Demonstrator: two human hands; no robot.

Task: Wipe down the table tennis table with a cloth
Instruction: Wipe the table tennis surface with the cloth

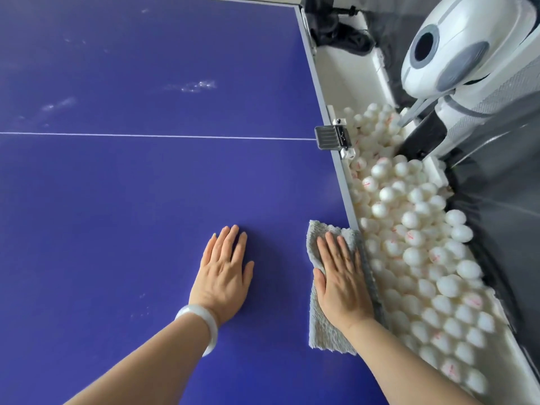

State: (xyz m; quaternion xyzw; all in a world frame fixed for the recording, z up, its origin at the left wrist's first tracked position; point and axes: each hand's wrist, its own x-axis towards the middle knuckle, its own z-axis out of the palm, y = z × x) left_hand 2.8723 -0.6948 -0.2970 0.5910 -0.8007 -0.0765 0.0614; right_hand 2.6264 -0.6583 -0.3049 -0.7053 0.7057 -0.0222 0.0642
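Our right grip (pixel 342 276) presses flat, fingers straight, on the cloth (pixel 321 331) at the bench (pixel 117 200) edge. Our left grip (pixel 225 270) rests spread beside it.

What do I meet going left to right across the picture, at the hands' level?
Bare blue table top → left hand → grey waffle-textured cloth under the right hand → heap of white plastic balls → black mesh net.

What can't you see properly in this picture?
Head view only:
- The cloth under the right hand: the hand hides that part.
- The red print on the table tennis balls: too small and blurred to read.
- The ball machine: its body runs off the right edge.
- The table tennis table: cut off at the left and bottom edges.
- The dark bundle at the top: too dark to name.
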